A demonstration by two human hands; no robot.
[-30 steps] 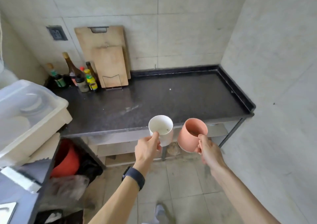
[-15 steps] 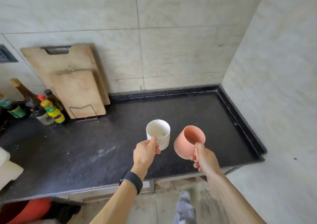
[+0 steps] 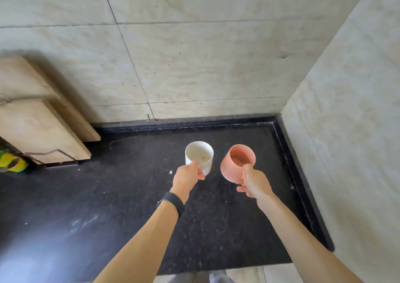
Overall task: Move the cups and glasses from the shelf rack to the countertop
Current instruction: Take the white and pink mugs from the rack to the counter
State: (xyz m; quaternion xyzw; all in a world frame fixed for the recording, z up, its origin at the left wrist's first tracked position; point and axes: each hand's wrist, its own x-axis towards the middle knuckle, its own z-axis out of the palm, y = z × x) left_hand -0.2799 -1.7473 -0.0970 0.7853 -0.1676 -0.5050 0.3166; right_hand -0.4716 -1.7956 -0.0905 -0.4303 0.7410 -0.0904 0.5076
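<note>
As left hand grasps white cup and right hand pink cup, both have come over the counter; set-down likely next.

Bare countertop ahead — cutting boards far left

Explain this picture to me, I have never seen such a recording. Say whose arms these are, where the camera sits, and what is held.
There is no machine here. A person wears a camera on the head, looking forward and down, so the two bare arms are their own. The left hand, with a dark wristband, grips a white cup. The right hand grips a tilted pink cup. Both cups are over a black countertop in a tiled corner. Wooden cutting boards lean against the wall at left.
</note>
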